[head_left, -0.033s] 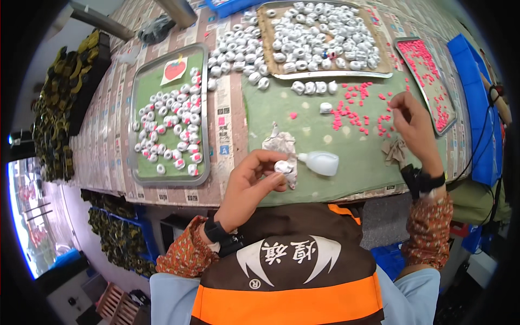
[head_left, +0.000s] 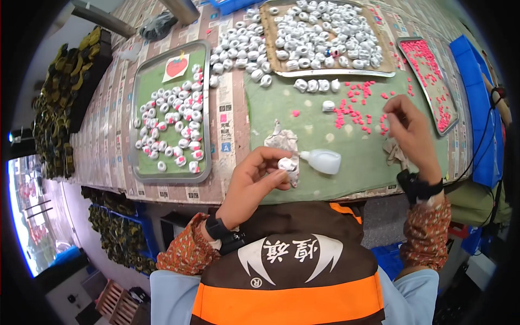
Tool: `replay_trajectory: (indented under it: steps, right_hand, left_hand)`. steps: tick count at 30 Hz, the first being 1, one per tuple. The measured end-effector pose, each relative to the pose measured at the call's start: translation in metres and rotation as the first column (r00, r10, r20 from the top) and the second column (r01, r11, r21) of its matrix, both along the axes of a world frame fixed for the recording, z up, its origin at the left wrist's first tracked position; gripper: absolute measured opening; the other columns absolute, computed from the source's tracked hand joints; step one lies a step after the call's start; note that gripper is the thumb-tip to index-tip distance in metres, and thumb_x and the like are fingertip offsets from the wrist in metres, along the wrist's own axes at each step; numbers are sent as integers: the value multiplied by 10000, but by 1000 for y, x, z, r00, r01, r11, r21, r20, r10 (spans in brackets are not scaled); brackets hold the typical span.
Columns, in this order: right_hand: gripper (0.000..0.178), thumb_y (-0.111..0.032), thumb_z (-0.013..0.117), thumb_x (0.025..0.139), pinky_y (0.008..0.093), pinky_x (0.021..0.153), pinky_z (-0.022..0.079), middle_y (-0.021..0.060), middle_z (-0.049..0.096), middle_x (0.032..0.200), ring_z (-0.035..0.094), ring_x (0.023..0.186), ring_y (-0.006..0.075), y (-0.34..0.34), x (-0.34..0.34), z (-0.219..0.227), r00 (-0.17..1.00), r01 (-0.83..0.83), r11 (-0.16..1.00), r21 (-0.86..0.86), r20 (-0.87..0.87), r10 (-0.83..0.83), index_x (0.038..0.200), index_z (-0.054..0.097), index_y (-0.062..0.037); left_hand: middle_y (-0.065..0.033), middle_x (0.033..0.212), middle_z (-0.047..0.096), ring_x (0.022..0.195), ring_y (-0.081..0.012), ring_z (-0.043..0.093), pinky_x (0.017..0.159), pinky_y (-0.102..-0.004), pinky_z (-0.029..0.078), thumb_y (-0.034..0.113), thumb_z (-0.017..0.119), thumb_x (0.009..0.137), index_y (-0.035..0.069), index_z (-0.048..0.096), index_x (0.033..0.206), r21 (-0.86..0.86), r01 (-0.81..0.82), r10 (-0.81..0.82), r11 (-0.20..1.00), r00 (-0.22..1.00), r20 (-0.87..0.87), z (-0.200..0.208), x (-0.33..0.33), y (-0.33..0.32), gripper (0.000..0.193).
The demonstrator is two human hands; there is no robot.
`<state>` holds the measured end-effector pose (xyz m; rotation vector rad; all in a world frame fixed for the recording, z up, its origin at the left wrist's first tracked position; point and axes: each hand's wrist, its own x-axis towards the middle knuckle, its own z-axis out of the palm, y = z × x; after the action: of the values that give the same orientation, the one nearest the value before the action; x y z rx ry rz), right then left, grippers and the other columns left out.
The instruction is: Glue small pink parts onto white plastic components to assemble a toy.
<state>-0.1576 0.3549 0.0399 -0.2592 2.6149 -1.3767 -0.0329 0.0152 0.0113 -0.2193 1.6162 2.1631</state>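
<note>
My left hand [head_left: 257, 174] pinches a small white rounded piece [head_left: 286, 164] between thumb and fingertips, above a crumpled, stained cloth [head_left: 282, 142]. Just right of it, a translucent squeeze bottle [head_left: 323, 161] lies on its side, nozzle pointing left. Over the right edge of the scattered small pink pieces [head_left: 352, 116] is my right hand [head_left: 407, 125], its fingers curled together; whether anything is between the tips I cannot make out. One loose white piece [head_left: 328, 106] sits beside the pink ones, and a short row of white pieces [head_left: 312, 85] lies farther back.
At left, a tray [head_left: 207, 122] holds white pieces with pink parts and a card. A brown-lined tray [head_left: 336, 72] heaped with white pieces stands at the back. A narrow tray [head_left: 431, 108] of pink pieces is at right, by a blue bin [head_left: 470, 97]. A brown rag [head_left: 394, 150] lies below my right hand.
My right hand has shifted slightly left and nearer, closer to the scattered pink pieces. My left hand keeps its pinch on the white piece. The whole view has moved a little.
</note>
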Motion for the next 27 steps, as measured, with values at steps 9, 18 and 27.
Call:
replay_trajectory:
  steps: [9,18,27]
  right_hand:
    - [233,96,708,839,325,697,520,98,622,931,638,801,228,-122,77,0,924,-316,901,-298,-312,221,1032,654,-21]
    - [323,97,779,758,354,674,501,93,646,941,632,817,271,-134,95,-22,812,-269,959,-93,-557,174,1036,693,-44]
    - [231,116,705,820,286,713,513,112,646,979,639,825,185,-133,100,-23,949,-229,902,-366,-290,123,1011,679,-11]
  left_hand:
    - [-29,1118,647,985,-89,635,879,-276,567,108,616,1040,30,565,1367,186,64,-80,980,994,80,0,-3,1,341]
    - [-58,1122,664,983,-126,678,869,-303,597,107,601,1032,38,573,1340,232,16,-42,973,993,107,-9,4,1,316]
    - [-75,1168,660,1026,-138,669,884,-308,597,83,635,1017,28,570,1326,243,9,-19,970,999,40,-15,6,2,321]
